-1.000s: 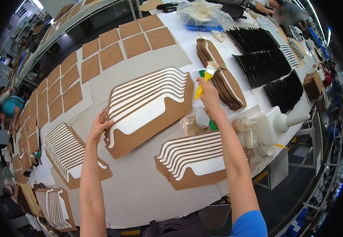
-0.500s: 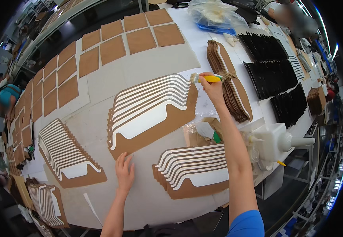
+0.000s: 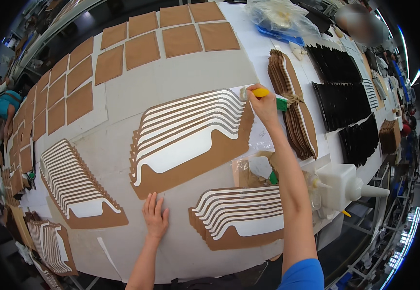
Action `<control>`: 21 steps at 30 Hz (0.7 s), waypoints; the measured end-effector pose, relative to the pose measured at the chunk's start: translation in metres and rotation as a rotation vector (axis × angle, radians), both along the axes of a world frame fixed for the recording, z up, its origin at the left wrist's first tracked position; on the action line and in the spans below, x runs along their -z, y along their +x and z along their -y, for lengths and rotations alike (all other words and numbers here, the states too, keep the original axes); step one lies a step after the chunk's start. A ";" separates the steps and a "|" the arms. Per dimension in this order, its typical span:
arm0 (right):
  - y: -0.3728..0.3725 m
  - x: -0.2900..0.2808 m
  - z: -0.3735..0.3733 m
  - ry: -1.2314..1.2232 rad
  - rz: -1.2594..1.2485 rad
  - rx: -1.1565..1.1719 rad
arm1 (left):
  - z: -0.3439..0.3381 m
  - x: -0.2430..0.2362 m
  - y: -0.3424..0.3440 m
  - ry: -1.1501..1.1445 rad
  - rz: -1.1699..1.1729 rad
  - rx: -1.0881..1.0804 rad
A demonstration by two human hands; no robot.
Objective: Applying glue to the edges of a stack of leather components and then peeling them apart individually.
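Note:
My right hand (image 3: 264, 104) grips a brush (image 3: 260, 92) with a yellow handle and pale bristles. The bristles are at the top right corner of a fanned stack of brown sheets (image 3: 231, 145), whose overlapping edges show white stripes and a white shaped area. I cannot tell whether they press on the sheet. A green end of the handle shows past my hand. My left hand (image 3: 156, 218) lies flat on the table, fingers apart, its fingertips by the near edge of that stack. Similar fanned stacks lie at the left (image 3: 82, 186) and near right (image 3: 241, 217), the latter partly behind my right forearm.
Flat brown panels (image 3: 142, 50) lie in rows at the far left. A tied brown bundle (image 3: 292, 106), black piles (image 3: 340, 106) and a blue tray (image 3: 280, 35) are at the right. A white squeeze bottle (image 3: 338, 186) stands beside my forearm. Other people work farther off.
The brush has turned in my right hand, so its green end now shows, and its bristles remain by the stack's top right corner. The whole view has shifted slightly. My left hand stays flat.

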State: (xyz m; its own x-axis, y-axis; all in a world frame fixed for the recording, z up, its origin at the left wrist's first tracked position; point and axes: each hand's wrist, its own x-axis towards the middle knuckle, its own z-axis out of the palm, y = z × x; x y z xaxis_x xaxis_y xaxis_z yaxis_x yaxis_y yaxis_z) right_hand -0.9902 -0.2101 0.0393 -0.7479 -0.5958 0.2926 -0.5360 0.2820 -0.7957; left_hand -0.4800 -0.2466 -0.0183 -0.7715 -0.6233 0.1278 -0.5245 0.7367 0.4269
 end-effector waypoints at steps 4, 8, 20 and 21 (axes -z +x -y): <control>0.001 0.007 0.001 0.081 -0.056 -0.043 | -0.002 0.001 -0.002 0.008 0.000 0.015; 0.000 -0.003 -0.004 -0.013 -0.124 -0.017 | -0.003 0.001 -0.002 0.005 -0.009 0.025; -0.005 0.002 0.009 0.207 -0.111 -0.066 | 0.000 0.002 0.000 0.054 -0.010 0.009; -0.010 0.002 0.011 0.194 -0.180 -0.052 | -0.001 0.004 -0.001 0.037 -0.012 0.015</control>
State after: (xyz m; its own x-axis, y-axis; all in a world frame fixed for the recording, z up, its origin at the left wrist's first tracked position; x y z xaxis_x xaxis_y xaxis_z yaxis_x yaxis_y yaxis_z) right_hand -1.0000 -0.2210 0.0369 -0.6609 -0.6902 0.2946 -0.6817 0.3880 -0.6203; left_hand -0.4809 -0.2457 -0.0220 -0.7793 -0.6161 0.1144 -0.5081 0.7281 0.4601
